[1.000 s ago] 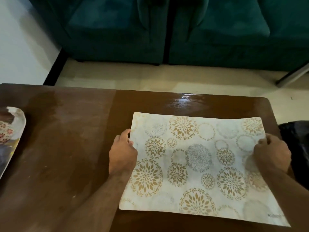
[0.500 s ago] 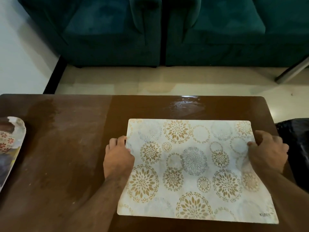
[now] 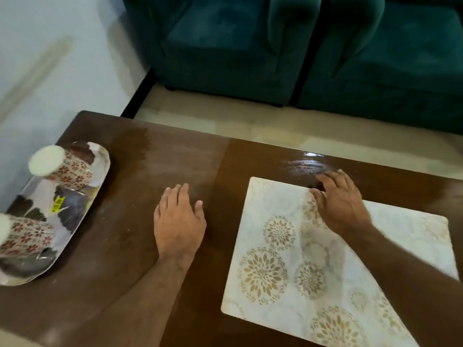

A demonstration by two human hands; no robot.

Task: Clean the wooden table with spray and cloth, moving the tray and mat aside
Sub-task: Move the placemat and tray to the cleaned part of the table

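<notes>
Lying flat on the right part of the wooden table [image 3: 140, 246], nearest the person, is the mat [image 3: 295, 266], pale with gold and grey flower rounds, its near right corner running out of view. Across it reaches the right forearm, and the right hand [image 3: 342, 205] rests palm down on the mat's far edge, fingers straight and a little spread, with the fingertips over the edge onto the bare wood; it grips nothing. To the left of the mat and apart from it, the left hand [image 3: 179, 221] is palm down over the dark wood, fingers straight and close together, thumb out to the side, holding nothing; whether it presses on the top or hovers just above it I cannot tell. At the table's left end, well apart from both hands, sits the tray [image 3: 75, 216], oval with a dark leaf print and a yellow sticker, its near end cut off by the picture's edge. Two cups [image 3: 61, 167] with a red flower pattern stand on it, one at the far end and one at the near end. The wood shows a duller patch left of centre and a wet shine near the far edge beyond the right hand. Past the table comes a strip of pale floor [image 3: 275, 126], then a teal sofa [image 3: 250, 46], and a white wall [image 3: 62, 58] to the left.
</notes>
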